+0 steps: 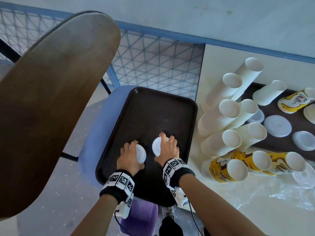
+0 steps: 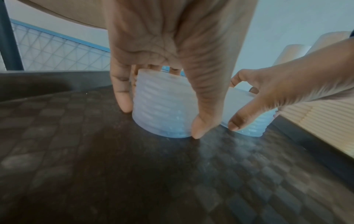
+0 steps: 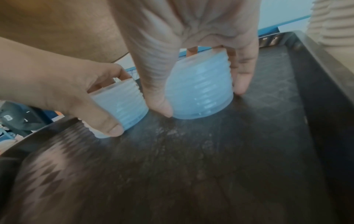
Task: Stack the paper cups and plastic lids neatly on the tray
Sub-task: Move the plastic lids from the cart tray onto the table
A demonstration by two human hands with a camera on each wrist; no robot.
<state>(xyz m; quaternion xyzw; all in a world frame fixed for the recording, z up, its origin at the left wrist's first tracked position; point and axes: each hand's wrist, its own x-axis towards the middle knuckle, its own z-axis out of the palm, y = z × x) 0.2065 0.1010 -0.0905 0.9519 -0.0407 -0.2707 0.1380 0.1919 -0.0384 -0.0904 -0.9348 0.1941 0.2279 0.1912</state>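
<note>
A dark rectangular plastic tray (image 1: 172,106) sat on a pale blue seat (image 1: 102,116) beside a cream table (image 1: 221,210), with a brown wooden chair back (image 1: 51,99) looming at your left and blue wire mesh (image 1: 153,57) behind. Your left hand (image 1: 130,155) was curled from above around a short stack of translucent white plastic lids (image 2: 162,106), thumb on one side and fingers on the other, the stack standing on the tray floor. Your right hand (image 1: 167,148) gripped a second stack of translucent lids (image 3: 201,91) the same way, just beside the first, the two stacks near each other but apart. Both stacks stood in the near half of the tray. On the table to your right, long nested sleeves of white paper cups (image 1: 228,108) lay on their sides in a heap, with yellow printed paper cups (image 1: 228,169) in front of them. Several loose clear lids (image 1: 277,126) lay flat on a dark brown mat (image 1: 281,145) behind the cups.
</note>
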